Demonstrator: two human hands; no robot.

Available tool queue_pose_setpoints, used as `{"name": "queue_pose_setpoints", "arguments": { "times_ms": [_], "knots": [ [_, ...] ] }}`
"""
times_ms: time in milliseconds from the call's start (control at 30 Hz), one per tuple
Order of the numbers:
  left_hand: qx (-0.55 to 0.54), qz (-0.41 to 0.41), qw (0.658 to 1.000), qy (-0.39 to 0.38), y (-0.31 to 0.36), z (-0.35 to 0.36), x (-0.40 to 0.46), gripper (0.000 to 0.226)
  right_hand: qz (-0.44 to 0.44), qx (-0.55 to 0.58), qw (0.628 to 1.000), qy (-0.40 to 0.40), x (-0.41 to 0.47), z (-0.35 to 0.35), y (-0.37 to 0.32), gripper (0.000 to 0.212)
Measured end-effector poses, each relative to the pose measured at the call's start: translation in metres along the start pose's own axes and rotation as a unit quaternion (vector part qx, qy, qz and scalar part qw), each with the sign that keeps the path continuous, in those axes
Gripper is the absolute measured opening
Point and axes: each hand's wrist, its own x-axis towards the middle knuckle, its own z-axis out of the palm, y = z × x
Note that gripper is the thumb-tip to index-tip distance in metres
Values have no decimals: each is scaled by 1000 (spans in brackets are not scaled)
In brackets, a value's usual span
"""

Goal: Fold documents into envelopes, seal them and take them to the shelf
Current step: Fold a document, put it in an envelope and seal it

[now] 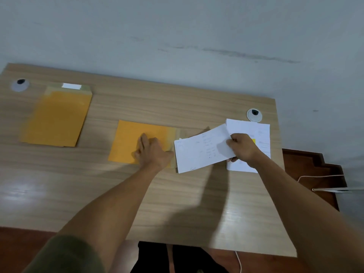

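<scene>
At frame centre the envelope (pixel 137 138) is pressed flat by the left hand (pixel 151 152), fingers straight. A folded document (pixel 199 152) is pinched by the right hand (pixel 243 147) (insertion seems under way). Next, its leading edge must be guided into the envelope's mouth.

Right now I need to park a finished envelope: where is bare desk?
Free: the near desk edge, and between the far envelope and middle envelope. Crowded: right side, where the right hand holds a folded sheet over the paper stack.

— Dim in here, isn't it?
— Soft overhead light. Glare on the bench (pixel 29 192) near its left edge, arm shadows across the wood, everything slightly blurred, edges bent by the wide lens.
</scene>
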Motion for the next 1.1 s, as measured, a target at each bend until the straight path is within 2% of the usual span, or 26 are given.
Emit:
{"name": "queue_pose_setpoints", "arguments": {
  "times_ms": [67, 267, 500, 600, 733, 900, 967, 1100],
  "knots": [
    [25, 7, 1000, -17, 3, -3, -3, 24, -4, -7, 1000, 2, 0, 2, -9, 24],
    [86, 57, 993, -63, 6, -6, -6, 21, -17, -35, 998, 50, -5, 25, -22, 27],
    [65, 132, 988, -49, 16, -20, -18, 32, -15, -27, 995, 98, -23, 51, -27, 25],
    [25, 145, 988, -44, 28, -22, -26, 30, -28, 4, 993, 111, -29, 67, -36, 26],
    [-45, 171, 983, -44, 36, -21, -34, 26, -42, -4, 994, 106, -28, 83, -46, 27],
    [-60, 162, 984, -35, 33, -21, -32, 27, -78, -66, 993, 65, -23, 82, -50, 29],
    [-61, 162, 984, -36, 31, -23, -29, 25, -88, -72, 992, 58, -19, 77, -43, 24],
    [-59, 174, 982, -41, 26, -22, -30, 24, -59, 37, 996, 54, -13, 71, -34, 2]
  ]
}}
